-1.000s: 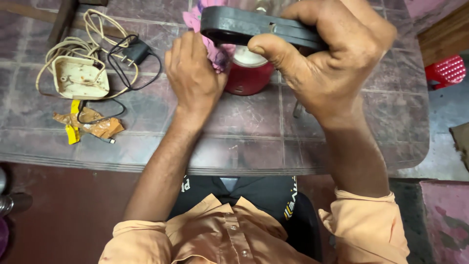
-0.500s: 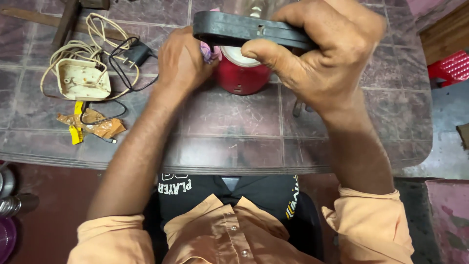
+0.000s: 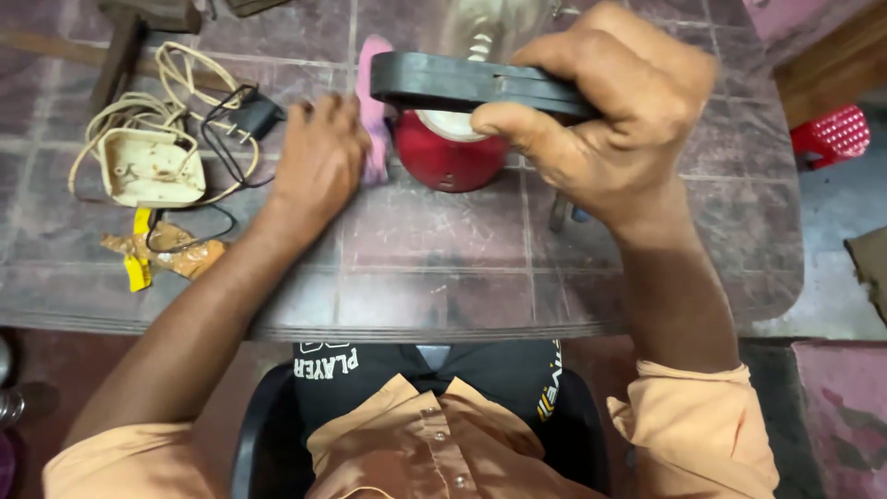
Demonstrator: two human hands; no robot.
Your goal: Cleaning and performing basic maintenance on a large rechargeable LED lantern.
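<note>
Your right hand [image 3: 614, 125] is clenched around a flat black handle [image 3: 453, 83] above the red pot [image 3: 448, 157]. Your left hand [image 3: 319, 162] lies loosely curled, its fingers on a pink cloth [image 3: 373, 106].

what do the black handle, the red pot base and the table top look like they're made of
Black handle, held in the right hand: looks like moulded plastic, matt with a dull sheen and a seam along its edge.
Red pot base: probably glossy plastic, smooth with soft highlights, though painted metal can't be ruled out.
Table top: tile-patterned, mottled stone look with grid lines; possibly laminate, since the front edge looks thin and layered.
</note>
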